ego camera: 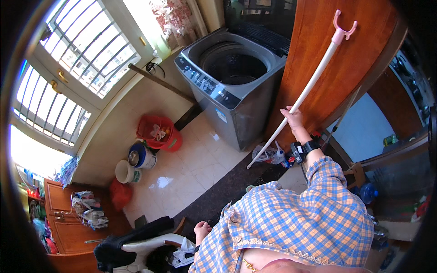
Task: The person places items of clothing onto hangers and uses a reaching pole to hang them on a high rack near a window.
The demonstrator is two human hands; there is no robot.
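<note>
My right hand [294,119] grips a white clothes pole [309,90] around its middle. A pink forked hook [341,31] tops the pole, in front of an orange-brown wooden door [307,51]. Its lower end is over the dark floor strip, beside a plastic bag [268,153]. Low at my left side is my left hand [202,229], its fingers curled and nothing visible in them; it is near a white chair [153,244] with dark clothing over it. Ahead stands a grey top-loading washing machine [218,90], lid raised, its drum [235,70] dark inside.
By the window wall are a red bucket [174,141] holding small items, a white bucket with a blue rim [150,160], a pale bucket [124,172] and a red bag [120,194]. Cloths hang on a wooden cabinet [76,239]. A blue water bottle [368,193] stands right.
</note>
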